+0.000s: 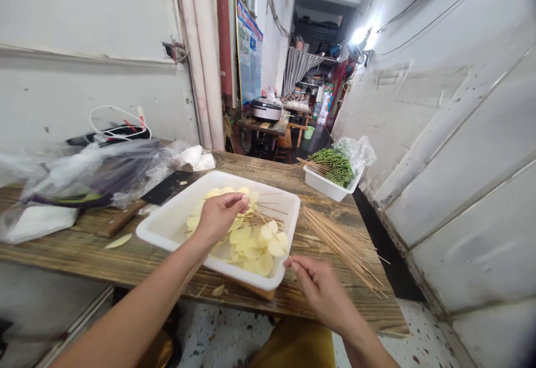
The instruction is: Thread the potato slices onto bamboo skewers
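Note:
Over a white tray (167, 235) my left hand (221, 215) pinches the far end of a thin wooden skewer (260, 215), its fingers pressed together. My right hand (316, 281) grips the near end of the same skewer, just outside the tray's right front corner. Round pale yellow slices (276, 244) are threaded on the skewer near my right hand. More yellow slices (240, 236) lie in the tray, with several skewers pointing to the right. Whether my left fingertips also hold a slice is hard to tell.
Loose skewers (343, 245) lie on the wooden table (251, 163) right of the tray. Behind them stands a white container (330, 188) with green skewered food. A cleaver (125, 217), a single slice (119, 241) and plastic bags (96, 170) are at the left.

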`<state>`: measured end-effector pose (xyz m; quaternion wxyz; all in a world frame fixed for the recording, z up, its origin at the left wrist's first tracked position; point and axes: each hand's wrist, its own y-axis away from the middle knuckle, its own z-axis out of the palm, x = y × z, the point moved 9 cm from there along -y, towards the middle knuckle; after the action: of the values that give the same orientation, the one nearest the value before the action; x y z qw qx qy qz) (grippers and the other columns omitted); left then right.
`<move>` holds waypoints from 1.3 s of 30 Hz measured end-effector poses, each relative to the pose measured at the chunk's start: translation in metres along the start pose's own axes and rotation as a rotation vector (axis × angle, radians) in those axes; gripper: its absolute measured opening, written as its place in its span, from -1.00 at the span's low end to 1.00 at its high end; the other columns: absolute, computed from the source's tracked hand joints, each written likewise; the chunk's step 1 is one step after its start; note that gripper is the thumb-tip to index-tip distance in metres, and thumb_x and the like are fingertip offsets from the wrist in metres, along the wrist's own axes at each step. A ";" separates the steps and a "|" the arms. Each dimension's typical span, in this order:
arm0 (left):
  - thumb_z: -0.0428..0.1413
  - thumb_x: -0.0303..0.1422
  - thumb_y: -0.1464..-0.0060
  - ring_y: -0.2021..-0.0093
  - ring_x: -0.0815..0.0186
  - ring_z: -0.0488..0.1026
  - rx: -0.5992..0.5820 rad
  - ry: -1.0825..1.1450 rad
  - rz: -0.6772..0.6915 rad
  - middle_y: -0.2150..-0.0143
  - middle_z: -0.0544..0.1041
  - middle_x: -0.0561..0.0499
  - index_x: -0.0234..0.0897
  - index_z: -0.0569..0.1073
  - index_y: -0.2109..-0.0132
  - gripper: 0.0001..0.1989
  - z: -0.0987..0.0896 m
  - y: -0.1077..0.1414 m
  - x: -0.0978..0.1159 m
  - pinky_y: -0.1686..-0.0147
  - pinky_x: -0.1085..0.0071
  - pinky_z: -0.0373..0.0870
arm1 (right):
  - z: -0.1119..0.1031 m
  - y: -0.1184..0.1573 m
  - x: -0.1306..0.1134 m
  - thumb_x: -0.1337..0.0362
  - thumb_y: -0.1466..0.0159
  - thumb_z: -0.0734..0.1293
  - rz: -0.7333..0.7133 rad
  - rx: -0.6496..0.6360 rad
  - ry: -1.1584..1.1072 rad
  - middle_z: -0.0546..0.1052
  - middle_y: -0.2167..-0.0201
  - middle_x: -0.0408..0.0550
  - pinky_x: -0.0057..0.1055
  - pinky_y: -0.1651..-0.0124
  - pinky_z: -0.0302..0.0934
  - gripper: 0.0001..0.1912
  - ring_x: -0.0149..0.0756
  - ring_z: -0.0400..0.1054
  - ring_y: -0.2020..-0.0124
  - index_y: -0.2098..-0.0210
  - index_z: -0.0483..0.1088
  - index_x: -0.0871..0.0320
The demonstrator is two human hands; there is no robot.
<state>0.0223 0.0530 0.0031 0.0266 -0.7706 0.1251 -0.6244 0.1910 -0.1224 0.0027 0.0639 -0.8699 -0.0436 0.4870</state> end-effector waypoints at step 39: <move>0.09 -0.28 0.02 0.39 0.26 0.47 0.091 -0.183 0.273 0.44 0.55 -0.04 -0.31 0.49 0.37 -0.82 0.005 0.012 0.031 0.30 0.32 0.41 | 0.019 -0.011 -0.005 0.20 -0.29 0.17 -0.040 0.087 -0.152 0.40 0.54 -0.09 -0.49 0.41 0.15 -0.72 -0.38 0.29 0.50 0.27 0.46 0.21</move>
<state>0.0316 0.0340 0.0293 0.1574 -0.7981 0.1974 -0.5470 0.1721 -0.1107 -0.0006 0.1080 -0.8258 -0.0445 0.5518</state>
